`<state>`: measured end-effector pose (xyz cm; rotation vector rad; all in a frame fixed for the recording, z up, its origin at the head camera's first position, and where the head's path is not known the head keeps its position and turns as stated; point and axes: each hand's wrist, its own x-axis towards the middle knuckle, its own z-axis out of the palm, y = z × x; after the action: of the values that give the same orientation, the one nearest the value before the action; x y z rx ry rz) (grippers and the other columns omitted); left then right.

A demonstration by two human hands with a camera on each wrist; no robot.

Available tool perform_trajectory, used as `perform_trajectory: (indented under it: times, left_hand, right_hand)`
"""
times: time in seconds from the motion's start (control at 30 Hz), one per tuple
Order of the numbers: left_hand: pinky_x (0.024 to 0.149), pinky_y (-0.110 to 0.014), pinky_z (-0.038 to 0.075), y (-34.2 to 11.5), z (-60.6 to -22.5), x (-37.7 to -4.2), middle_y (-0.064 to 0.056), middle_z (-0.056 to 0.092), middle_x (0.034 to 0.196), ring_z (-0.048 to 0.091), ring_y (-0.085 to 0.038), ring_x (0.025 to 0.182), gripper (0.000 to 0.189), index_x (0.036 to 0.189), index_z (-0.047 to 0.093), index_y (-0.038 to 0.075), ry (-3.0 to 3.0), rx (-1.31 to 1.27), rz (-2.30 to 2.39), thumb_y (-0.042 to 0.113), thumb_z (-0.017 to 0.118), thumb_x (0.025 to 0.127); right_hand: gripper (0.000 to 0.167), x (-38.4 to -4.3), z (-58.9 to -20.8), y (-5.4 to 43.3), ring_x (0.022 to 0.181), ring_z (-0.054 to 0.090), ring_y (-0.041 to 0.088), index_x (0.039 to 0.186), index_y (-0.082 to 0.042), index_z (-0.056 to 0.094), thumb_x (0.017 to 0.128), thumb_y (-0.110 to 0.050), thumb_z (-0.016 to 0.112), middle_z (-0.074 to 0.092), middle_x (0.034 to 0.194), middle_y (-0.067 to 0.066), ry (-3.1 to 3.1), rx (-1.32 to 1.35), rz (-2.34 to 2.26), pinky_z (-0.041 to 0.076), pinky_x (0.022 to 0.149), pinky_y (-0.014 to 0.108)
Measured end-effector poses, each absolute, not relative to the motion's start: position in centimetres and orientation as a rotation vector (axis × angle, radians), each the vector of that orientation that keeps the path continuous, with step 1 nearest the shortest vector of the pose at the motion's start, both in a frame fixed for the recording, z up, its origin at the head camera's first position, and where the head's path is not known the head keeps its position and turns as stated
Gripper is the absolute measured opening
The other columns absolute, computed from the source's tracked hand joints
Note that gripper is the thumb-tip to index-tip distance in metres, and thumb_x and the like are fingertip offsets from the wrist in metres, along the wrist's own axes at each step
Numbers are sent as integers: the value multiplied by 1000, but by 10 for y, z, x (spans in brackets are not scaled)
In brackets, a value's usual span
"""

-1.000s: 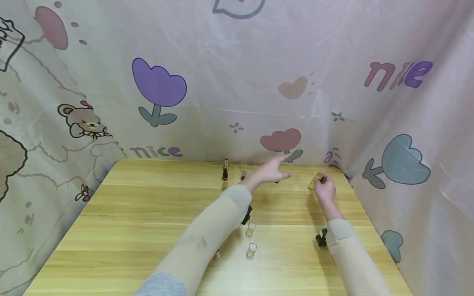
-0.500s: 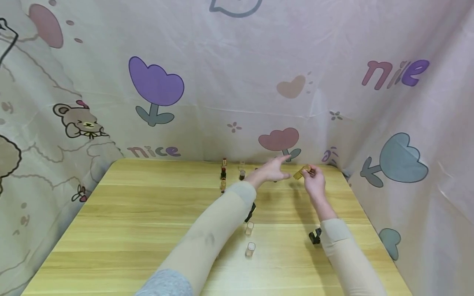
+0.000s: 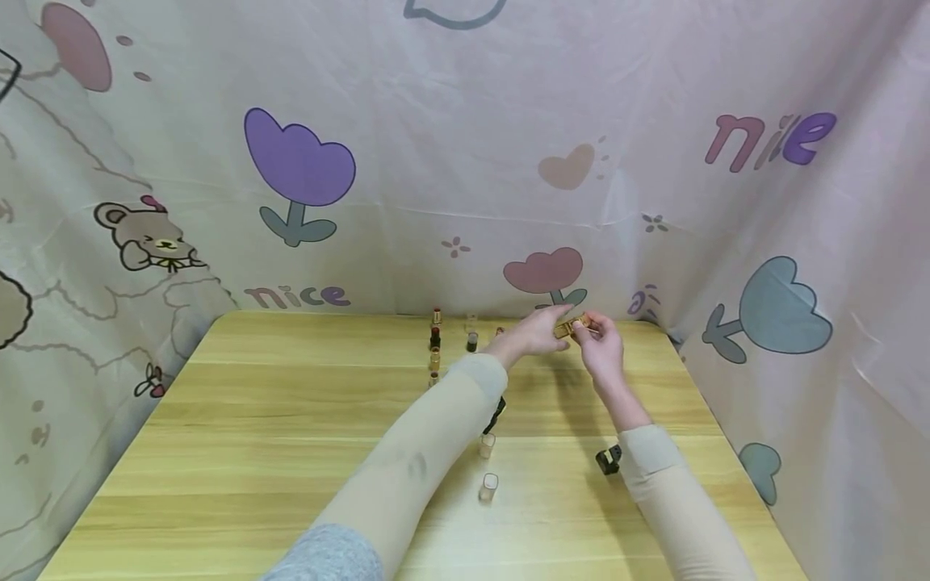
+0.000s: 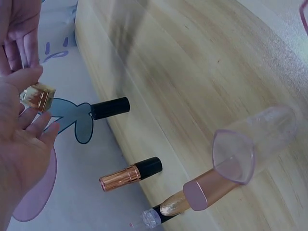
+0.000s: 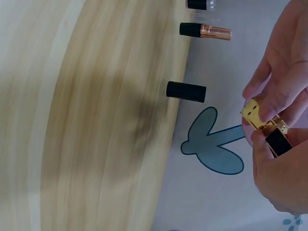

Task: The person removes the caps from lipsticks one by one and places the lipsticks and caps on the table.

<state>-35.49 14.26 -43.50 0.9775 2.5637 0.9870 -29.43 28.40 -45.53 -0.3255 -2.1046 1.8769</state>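
Near the back of the wooden table both hands meet at a gold lipstick tube (image 3: 570,327) with a black part. My right hand (image 3: 601,351) pinches it by the black end, seen in the right wrist view. The left hand (image 3: 539,329) has its thumb on the gold end (image 5: 252,113) and its fingers curled round the other side. In the left wrist view the gold end (image 4: 41,96) shows between the left thumb and fingers. A short black cylinder (image 4: 110,108) stands on the table near the hands, beside a copper-and-black lipstick tube (image 4: 130,174). Part of the lipstick is hidden by the fingers.
A row of upright lipsticks (image 3: 435,339) runs left of the left forearm, with a small dark-and-clear tube (image 3: 472,342) beside it. Two clear caps (image 3: 488,487) stand nearer the front. The left sleeve covers part of the table. A patterned curtain (image 3: 407,161) hangs behind the back edge.
My right hand has moved left and slightly up with the gold lipstick, bringing it to the left hand, which was open before and now takes hold of it. The view has shifted slightly.
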Motion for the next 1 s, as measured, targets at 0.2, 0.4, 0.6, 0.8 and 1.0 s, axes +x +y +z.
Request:
perform_trajectory:
  times: [0.2, 0.4, 0.6, 0.8, 1.0]
  left_hand:
    - [101, -25, 51, 146, -434, -356, -10, 55, 153, 60, -19, 128, 66, 159, 39, 5, 2670, 1031, 917, 17, 69, 101]
    - [85, -22, 54, 142, -428, -352, -10, 69, 135, 69, -15, 102, 54, 152, 51, 6, 2751, 1057, 866, 21, 67, 103]
    - [79, -24, 56, 138, -425, -349, -4, 76, 114, 69, -13, 92, 37, 138, 66, 11, 2846, 1128, 803, 23, 68, 103]
    - [67, -23, 52, 130, -420, -346, 3, 75, 96, 63, -8, 76, 26, 125, 74, 15, 2913, 1133, 749, 27, 70, 102]
    - [60, -20, 49, 125, -417, -345, 3, 72, 88, 60, -7, 68, 17, 114, 74, 13, 2910, 1153, 732, 23, 71, 101]
  right_hand:
    - [46, -292, -453, 278, 96, 60, 10, 140, 11, 48, 101, -6, 66, 60, 119, 16, -2035, -321, 1870, 57, 87, 15]
    - [42, -288, -450, 273, 88, 61, 8, 132, 11, 57, 96, -4, 73, 61, 99, 2, -1912, -303, 1896, 59, 83, 17]
    - [44, -288, -447, 272, 89, 65, 8, 132, 13, 56, 95, -2, 74, 59, 97, 4, -1785, -310, 2021, 60, 89, 23]
    - [45, -289, -446, 272, 88, 69, 9, 135, 12, 53, 97, -3, 72, 61, 101, 5, -1733, -341, 2129, 58, 93, 25]
    - [40, -290, -447, 271, 84, 71, 9, 131, 11, 55, 97, -1, 70, 66, 97, 2, -1695, -329, 2181, 59, 93, 26]
